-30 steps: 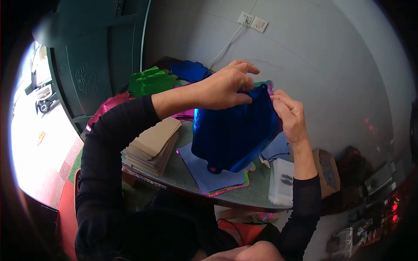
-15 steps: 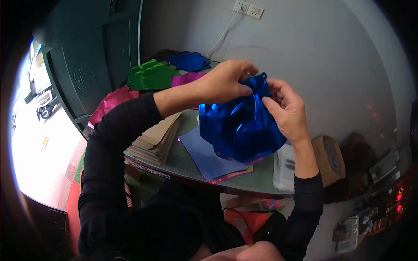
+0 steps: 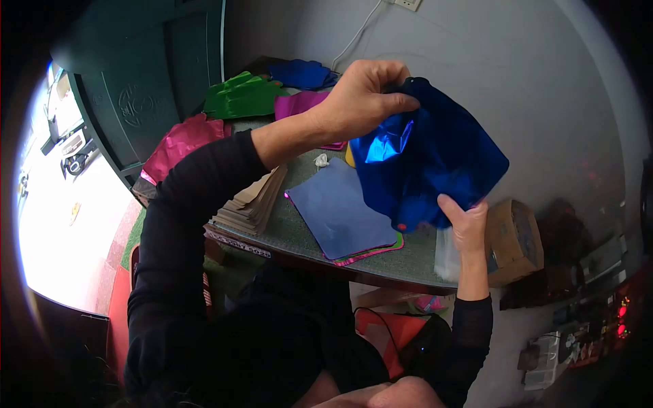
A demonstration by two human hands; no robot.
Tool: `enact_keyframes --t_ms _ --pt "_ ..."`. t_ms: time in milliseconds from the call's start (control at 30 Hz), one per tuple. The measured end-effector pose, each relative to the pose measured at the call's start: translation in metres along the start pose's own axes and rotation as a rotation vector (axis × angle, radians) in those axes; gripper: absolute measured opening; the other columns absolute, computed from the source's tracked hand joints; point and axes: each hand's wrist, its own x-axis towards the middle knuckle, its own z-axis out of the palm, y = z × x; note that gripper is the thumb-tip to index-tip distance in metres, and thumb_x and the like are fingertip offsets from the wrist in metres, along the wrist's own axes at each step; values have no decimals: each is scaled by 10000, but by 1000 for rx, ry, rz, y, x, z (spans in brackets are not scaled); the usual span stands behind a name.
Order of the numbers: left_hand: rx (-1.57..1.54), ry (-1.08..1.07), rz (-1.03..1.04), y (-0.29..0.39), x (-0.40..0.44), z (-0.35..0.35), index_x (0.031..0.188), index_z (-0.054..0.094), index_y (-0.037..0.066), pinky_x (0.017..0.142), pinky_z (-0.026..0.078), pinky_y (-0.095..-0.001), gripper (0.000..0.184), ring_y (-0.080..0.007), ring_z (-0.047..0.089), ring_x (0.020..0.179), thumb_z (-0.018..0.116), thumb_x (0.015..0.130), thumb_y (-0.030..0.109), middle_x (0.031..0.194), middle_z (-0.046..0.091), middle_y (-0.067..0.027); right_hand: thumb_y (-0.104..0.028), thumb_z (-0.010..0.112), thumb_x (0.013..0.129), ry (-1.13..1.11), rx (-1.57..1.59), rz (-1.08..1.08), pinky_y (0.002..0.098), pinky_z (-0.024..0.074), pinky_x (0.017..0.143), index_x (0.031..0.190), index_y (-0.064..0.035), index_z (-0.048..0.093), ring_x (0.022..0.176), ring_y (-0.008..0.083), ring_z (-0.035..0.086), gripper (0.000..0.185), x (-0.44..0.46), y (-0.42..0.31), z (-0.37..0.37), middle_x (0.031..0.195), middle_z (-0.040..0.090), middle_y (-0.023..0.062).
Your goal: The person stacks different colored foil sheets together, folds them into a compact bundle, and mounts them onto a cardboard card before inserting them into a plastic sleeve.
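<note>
I hold up a shiny blue foil piece [image 3: 435, 156], flat and creased, over the right part of the table. My left hand [image 3: 371, 95] pinches its top edge between thumb and fingers. Lower down, my right hand [image 3: 469, 221] grips the bottom right edge, its thumb in front and its fingers hidden behind the foil. A small red spot shows at the foil's lower edge. Below lies a stack of flat grey-blue sheets [image 3: 340, 211], with pink and green edges peeking out underneath.
Brown paper pieces [image 3: 248, 207] are stacked to the left. Behind them lie green foil [image 3: 245, 96], pink foil [image 3: 183, 146], magenta foil [image 3: 299, 104] and more blue foil [image 3: 301, 75]. A cardboard box [image 3: 513, 238] stands right of the table; a white cable [image 3: 357, 34] runs down the wall.
My right hand has moved from the foil's top down to its lower right edge. The blue foil is raised and spread wider. My left hand still pinches the top.
</note>
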Motion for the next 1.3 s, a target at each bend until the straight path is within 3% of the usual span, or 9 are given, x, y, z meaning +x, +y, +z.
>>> enact_keyframes --t_ms 100,233,333,567,800,900,967,1067,1300 --pt "-62 0 46 -13 -6 -3 939 646 1 775 467 -200 83 -55 567 798 638 856 -6 855 629 1 -35 718 798 216 -210 -182 259 479 780 993 -2 642 867 77 575 212 3 -1 11 1008 644 30" --pt "-4 -140 28 -23 -30 -34 1087 579 -8 931 435 -295 262 -164 578 1001 645 835 22 1054 621 -59 -16 707 795 324 -496 -254 279 481 700 951 17 635 785 131 604 175 0 -6 17 947 655 64" --pt "477 -136 23 -21 -60 -59 1097 570 -5 941 429 -354 318 -251 550 1081 635 788 33 1118 574 -123 103 618 614 127 -998 -811 376 462 635 915 48 608 712 346 562 307 -2 -8 28 826 593 179" --pt "871 -435 -230 -34 -114 -88 1041 608 7 968 386 -424 359 -338 482 1100 702 736 171 1088 562 -172 11 612 591 -94 -1208 -796 361 457 642 871 35 617 708 281 546 280 -26 65 63 804 574 128" --pt "1110 -841 -330 -45 -133 -59 1180 536 -66 1119 229 -487 733 -425 246 1355 766 650 386 1316 447 -239 15 577 675 -197 -1244 -673 338 454 627 815 10 617 707 252 535 146 -37 89 72 763 563 84" --pt "1154 -956 -343 -55 -131 -48 1211 514 -85 1135 164 -517 839 -440 174 1383 776 612 440 1338 424 -252 -55 645 695 -321 -1181 -509 366 464 743 925 11 622 844 279 544 241 -36 80 66 905 581 109" --pt "1210 -967 -324 -60 -133 -46 1228 495 -106 1139 142 -523 914 -448 160 1384 777 583 476 1341 419 -259 -274 757 674 -523 -1036 -271 418 408 929 1167 -11 558 1119 324 464 593 -30 56 60 1187 519 152" --pt "1185 -975 -338 -64 -135 -46 1233 475 -134 1146 114 -519 962 -443 140 1393 771 567 493 1351 405 -275 -379 825 582 -620 -1051 -10 445 291 1067 1327 2 432 1283 361 325 925 -22 38 31 1408 359 172" --pt "1140 -1015 -328 -86 -139 -51 1134 513 -176 1139 94 -547 948 -468 142 1382 750 552 533 1287 432 -306 -411 776 590 -698 -1217 327 430 254 1092 1377 20 374 1305 356 288 983 5 73 -21 1414 325 206"
